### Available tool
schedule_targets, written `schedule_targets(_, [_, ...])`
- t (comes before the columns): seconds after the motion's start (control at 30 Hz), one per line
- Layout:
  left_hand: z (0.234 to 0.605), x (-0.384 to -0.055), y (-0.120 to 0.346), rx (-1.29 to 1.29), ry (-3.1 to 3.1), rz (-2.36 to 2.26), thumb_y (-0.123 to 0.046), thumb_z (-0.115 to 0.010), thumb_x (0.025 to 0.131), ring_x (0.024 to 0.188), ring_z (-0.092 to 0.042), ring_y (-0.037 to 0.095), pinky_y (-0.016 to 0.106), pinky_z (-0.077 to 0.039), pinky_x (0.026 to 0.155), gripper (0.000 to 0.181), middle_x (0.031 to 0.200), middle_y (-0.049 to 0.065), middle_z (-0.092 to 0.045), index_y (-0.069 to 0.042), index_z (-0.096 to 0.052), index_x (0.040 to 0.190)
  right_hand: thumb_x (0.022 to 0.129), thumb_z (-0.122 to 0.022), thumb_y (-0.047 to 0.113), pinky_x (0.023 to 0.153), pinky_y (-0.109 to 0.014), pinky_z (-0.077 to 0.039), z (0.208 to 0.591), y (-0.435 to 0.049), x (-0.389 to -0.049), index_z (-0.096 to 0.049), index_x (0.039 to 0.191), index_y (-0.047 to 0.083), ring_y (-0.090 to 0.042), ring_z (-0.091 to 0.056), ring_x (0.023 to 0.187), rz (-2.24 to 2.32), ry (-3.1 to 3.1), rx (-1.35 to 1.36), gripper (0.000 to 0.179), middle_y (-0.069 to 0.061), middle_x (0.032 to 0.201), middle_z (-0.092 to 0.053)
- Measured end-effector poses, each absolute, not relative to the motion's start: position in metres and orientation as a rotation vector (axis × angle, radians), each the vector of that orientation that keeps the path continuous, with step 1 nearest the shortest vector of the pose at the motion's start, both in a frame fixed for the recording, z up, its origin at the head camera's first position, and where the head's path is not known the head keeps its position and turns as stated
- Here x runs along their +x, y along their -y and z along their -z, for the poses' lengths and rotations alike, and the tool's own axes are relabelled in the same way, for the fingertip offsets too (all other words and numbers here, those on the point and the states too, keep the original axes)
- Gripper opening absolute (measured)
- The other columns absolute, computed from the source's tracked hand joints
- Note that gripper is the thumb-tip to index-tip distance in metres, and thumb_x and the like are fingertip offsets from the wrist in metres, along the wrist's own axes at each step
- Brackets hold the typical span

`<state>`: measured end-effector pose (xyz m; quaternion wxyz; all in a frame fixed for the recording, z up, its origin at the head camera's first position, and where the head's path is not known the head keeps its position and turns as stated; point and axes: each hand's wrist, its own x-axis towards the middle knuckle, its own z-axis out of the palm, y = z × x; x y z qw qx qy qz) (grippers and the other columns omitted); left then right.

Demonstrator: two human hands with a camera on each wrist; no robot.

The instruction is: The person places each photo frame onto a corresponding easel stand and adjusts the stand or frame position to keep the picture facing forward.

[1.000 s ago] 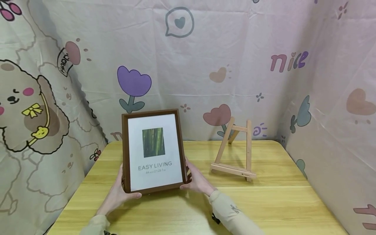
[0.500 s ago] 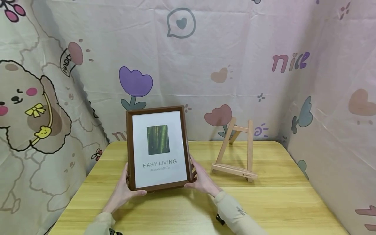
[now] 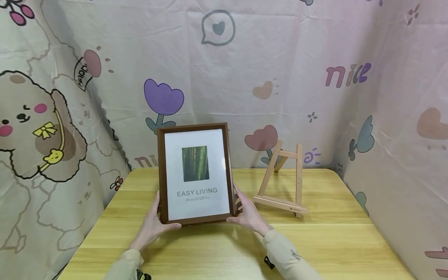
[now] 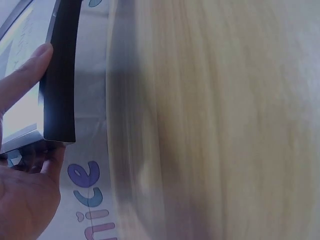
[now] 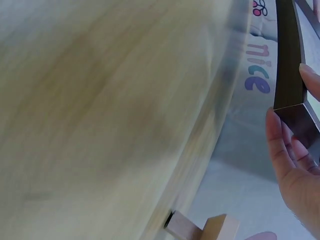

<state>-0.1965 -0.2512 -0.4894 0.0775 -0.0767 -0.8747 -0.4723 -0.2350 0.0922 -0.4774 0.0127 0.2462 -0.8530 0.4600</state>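
A brown picture frame (image 3: 196, 175) with a white sheet reading "EASY LIVING" and a small green bamboo picture is held nearly upright above the table. My left hand (image 3: 152, 227) grips its lower left corner, thumb along the bottom edge and the other fingers behind. At the lower right corner my right hand (image 3: 250, 216) holds it the same way. Both wrist views show the frame's bottom edge apart from the table; the left wrist view has its dark edge (image 4: 62, 80) beside the thumb. Right of it stands a small wooden easel (image 3: 282, 179) with a bottom ledge.
The light wood table (image 3: 332, 241) spans the front. A patterned cloth (image 3: 224, 85) hangs behind it and along both sides. In the right wrist view, the easel's ledge end (image 5: 220, 227) shows at the bottom.
Both hands have carried the picture frame to the right and slightly up, closer to the easel. The easel stays in place; the whole head view has shifted slightly.
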Motion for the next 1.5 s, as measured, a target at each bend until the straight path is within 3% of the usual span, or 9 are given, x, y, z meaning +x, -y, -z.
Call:
schedule_targets(0.2, [0.488, -0.2, 0.243, -0.271, 2.583, 1.438, -0.025, -0.094, 0.068, 0.14, -0.04, 0.049, 0.065, -0.042, 0.11, 0.141, 0.166, 0.025, -0.018, -0.022, 0.011, 0.162, 0.072, -0.089, 0.005, 0.075, -0.026, -0.06, 0.476, -0.102, -0.235, -0.01, 0.164, 0.015, -0.016, -0.06, 0.091, -1.459, 2.63, 0.739, 0.122, -0.009, 0.119, -0.059])
schedule_targets(0.53, [0.481, -0.208, 0.227, -0.347, 2.562, 1.391, -0.026, -0.096, 0.066, 0.143, -0.033, 0.052, 0.069, -0.039, 0.11, 0.142, 0.168, 0.025, -0.011, -0.023, 0.008, 0.163, 0.073, -0.088, 0.003, 0.08, -0.025, -0.059, 0.467, -0.119, -0.232, -0.011, 0.164, 0.016, -0.017, -0.061, 0.092, -1.455, 2.624, 0.706, 0.12, -0.009, 0.12, -0.059])
schedule_targets(0.7, [0.479, -0.212, 0.218, -0.382, 2.546, 1.376, -0.027, -0.096, 0.066, 0.142, -0.037, 0.05, 0.066, -0.043, 0.108, 0.142, 0.168, 0.024, -0.013, -0.018, 0.007, 0.163, 0.073, -0.089, 0.009, 0.078, -0.031, -0.059, 0.463, -0.129, -0.23, -0.011, 0.164, 0.019, -0.014, -0.06, 0.091, -1.387, 2.631, 0.686, 0.121, -0.01, 0.121, -0.059])
schedule_targets(0.87, [0.475, -0.216, 0.21, -0.401, 2.535, 1.393, -0.028, -0.096, 0.066, 0.142, -0.04, 0.047, 0.063, -0.044, 0.109, 0.141, 0.168, 0.022, -0.018, -0.021, 0.006, 0.163, 0.073, -0.089, 0.009, 0.077, -0.038, -0.059, 0.459, -0.138, -0.229, -0.01, 0.164, 0.022, -0.016, -0.058, 0.091, -1.395, 2.631, 0.665, 0.121, -0.011, 0.131, -0.056])
schedule_targets(1.0, [0.472, -0.219, 0.203, -0.415, 2.536, 1.401, -0.028, -0.096, 0.066, 0.136, -0.047, 0.047, 0.061, -0.048, 0.106, 0.141, 0.165, 0.024, -0.024, -0.02, 0.006, 0.163, 0.074, -0.088, 0.007, 0.077, -0.033, -0.061, 0.457, -0.145, -0.229, -0.009, 0.164, 0.02, -0.018, -0.062, 0.092, -1.402, 2.607, 0.699, 0.121, -0.014, 0.132, -0.056])
schedule_targets(1.2, [0.467, -0.223, 0.194, -0.465, 2.529, 1.391, -0.027, -0.095, 0.066, 0.137, -0.045, 0.048, 0.062, -0.047, 0.106, 0.14, 0.167, 0.023, -0.02, -0.019, 0.006, 0.163, 0.073, -0.089, 0.007, 0.08, -0.025, -0.06, 0.455, -0.156, -0.227, -0.009, 0.164, 0.016, -0.018, -0.064, 0.094, -1.396, 2.595, 0.682, 0.121, -0.017, 0.131, -0.057])
schedule_targets(1.3, [0.464, -0.225, 0.189, -0.485, 2.52, 1.397, -0.028, -0.096, 0.066, 0.14, -0.043, 0.046, 0.062, -0.046, 0.108, 0.141, 0.168, 0.019, -0.018, -0.024, 0.006, 0.163, 0.073, -0.089, 0.009, 0.082, -0.027, -0.06, 0.454, -0.16, -0.227, -0.009, 0.164, 0.015, -0.02, -0.063, 0.096, -1.387, 2.599, 0.671, 0.121, -0.021, 0.137, -0.054])
schedule_targets(1.4, [0.463, -0.227, 0.185, -0.504, 2.512, 1.408, -0.027, -0.096, 0.065, 0.142, -0.042, 0.044, 0.061, -0.046, 0.109, 0.141, 0.169, 0.015, -0.017, -0.028, 0.005, 0.163, 0.073, -0.089, 0.012, 0.086, -0.031, -0.061, 0.454, -0.164, -0.226, -0.009, 0.164, 0.014, -0.025, -0.063, 0.103, -1.36, 2.602, 0.65, 0.12, -0.024, 0.154, -0.042])
schedule_targets(1.5, [0.463, -0.23, 0.182, -0.531, 2.499, 1.414, -0.028, -0.096, 0.065, 0.144, -0.04, 0.044, 0.061, -0.045, 0.109, 0.141, 0.17, 0.014, -0.016, -0.027, 0.005, 0.163, 0.073, -0.089, 0.011, 0.088, -0.033, -0.061, 0.453, -0.169, -0.225, -0.009, 0.163, 0.013, -0.029, -0.064, 0.105, -1.355, 2.595, 0.646, 0.121, -0.024, 0.159, -0.035])
